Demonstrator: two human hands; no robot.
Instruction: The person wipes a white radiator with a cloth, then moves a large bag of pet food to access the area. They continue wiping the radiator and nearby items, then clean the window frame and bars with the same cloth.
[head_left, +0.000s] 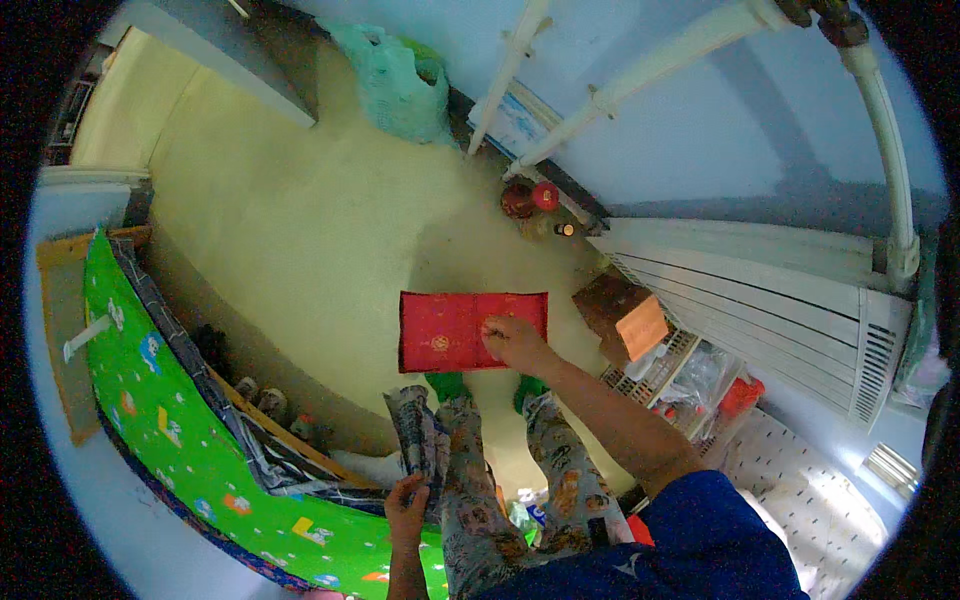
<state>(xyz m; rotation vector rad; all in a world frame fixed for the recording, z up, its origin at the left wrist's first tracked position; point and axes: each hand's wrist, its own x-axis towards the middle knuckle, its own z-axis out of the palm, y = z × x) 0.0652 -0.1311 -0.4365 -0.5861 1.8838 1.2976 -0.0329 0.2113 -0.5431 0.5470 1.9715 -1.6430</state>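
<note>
In front of my feet is a red rectangular box or tray with gold markings. My right hand reaches over its right half with the fingers curled in. Whether the fingertips hold or touch anything is hidden from above. Lower down, at the left of my legs, my left hand grips a grey patterned, folded piece of cloth or paper. That piece stands up from the hand beside my left trouser leg.
A bed with a green printed cover lines the left. At right are a white radiator, a brown cardboard box and baskets with plastic bags. White pipes, bottles and a turquoise bag stand farther off.
</note>
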